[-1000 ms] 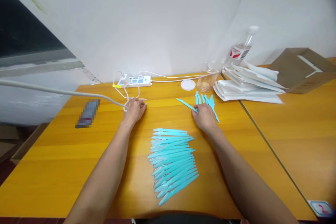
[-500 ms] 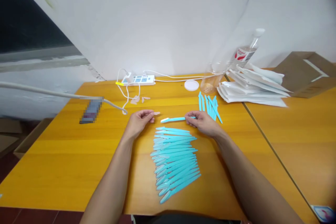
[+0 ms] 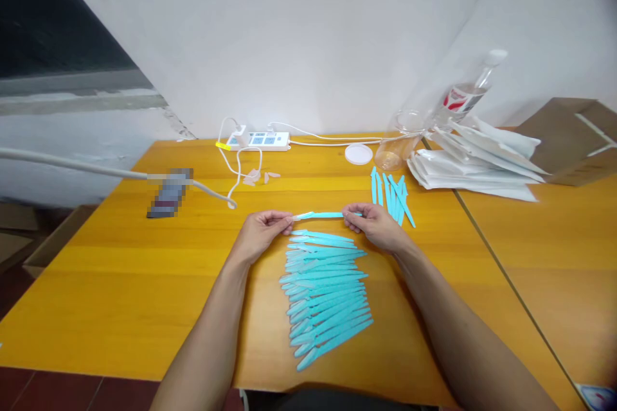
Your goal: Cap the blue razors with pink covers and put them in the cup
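Clear cup [image 3: 391, 153] behind turquoise sticks [image 3: 398, 193]

A power strip [image 3: 265, 141] lies by the wall [image 3: 313, 45], a bottle [image 3: 460, 101] behind white packets [image 3: 470, 171].

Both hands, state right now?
Left hand: closed, pinching a pale cap at the tip of a turquoise stick.
Right hand: closed, holding that stick's other end.

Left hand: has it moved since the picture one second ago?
Yes. Judged against the white power strip, the left hand has moved away from it, toward the person, and slightly to the right.
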`<control>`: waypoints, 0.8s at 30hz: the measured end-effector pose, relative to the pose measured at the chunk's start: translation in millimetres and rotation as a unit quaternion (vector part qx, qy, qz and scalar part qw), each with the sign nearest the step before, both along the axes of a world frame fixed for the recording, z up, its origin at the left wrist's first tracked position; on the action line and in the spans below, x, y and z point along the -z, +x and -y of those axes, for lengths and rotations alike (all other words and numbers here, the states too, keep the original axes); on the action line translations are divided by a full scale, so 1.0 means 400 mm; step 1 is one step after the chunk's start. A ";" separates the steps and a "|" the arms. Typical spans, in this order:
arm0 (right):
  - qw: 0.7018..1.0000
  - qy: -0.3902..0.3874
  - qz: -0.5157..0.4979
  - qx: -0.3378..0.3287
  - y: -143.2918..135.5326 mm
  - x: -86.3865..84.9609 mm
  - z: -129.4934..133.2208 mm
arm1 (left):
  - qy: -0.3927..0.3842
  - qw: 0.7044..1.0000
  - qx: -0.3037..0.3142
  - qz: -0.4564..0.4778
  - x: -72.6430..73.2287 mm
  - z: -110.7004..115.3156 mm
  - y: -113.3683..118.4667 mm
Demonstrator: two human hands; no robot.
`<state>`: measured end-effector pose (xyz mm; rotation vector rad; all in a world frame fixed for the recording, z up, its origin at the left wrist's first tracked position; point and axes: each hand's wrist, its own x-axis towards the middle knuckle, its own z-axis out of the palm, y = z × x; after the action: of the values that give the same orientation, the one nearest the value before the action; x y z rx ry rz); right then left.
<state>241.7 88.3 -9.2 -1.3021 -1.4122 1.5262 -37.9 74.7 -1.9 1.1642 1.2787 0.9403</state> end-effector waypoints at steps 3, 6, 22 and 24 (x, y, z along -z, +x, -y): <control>0.999 0.021 0.030 -0.020 0.000 -0.003 0.006 | 0.004 1.000 0.006 -0.010 -0.004 0.003 0.019; 0.995 0.034 0.079 -0.044 -0.007 -0.008 0.018 | 0.005 0.998 0.040 -0.054 -0.012 0.007 0.005; 0.885 0.166 0.423 0.102 0.061 -0.044 0.010 | 0.090 0.968 0.100 -0.210 -0.024 0.009 -0.062; 0.822 0.147 0.514 0.194 0.094 -0.039 -0.003 | 0.103 0.970 0.045 -0.215 -0.017 -0.004 -0.079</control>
<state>279.4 89.7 6.5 -2.1622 -1.7125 0.2238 -69.3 76.5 4.8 1.6393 1.4766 0.7904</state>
